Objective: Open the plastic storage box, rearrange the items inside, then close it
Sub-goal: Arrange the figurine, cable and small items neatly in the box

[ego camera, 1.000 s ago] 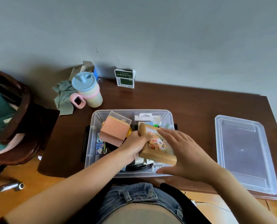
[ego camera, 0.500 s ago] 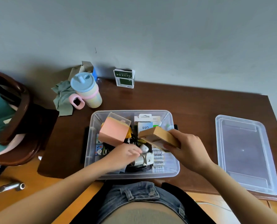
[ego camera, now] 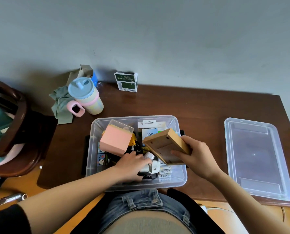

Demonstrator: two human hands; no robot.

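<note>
From the head camera, the clear plastic storage box (ego camera: 97,132) sits open at the near edge of the brown table (ego camera: 200,112), and its lid (ego camera: 256,157) lies flat on the table well to the right, out of the way while the contents are sorted. The right hand (ego camera: 198,157) grips a wooden frame (ego camera: 166,146) with thumb on its back and fingers curled round its right edge, holding it tilted above the right half of the box, probably to clear the space underneath. The left hand (ego camera: 132,164) reaches into the near middle of the box, fingers bent over a white gadget (ego camera: 151,166); whether it has actually closed on it I cannot tell. A pink box (ego camera: 115,141) leans at the far left inside. A lidded cup (ego camera: 85,97) stands far left on the table.
</note>
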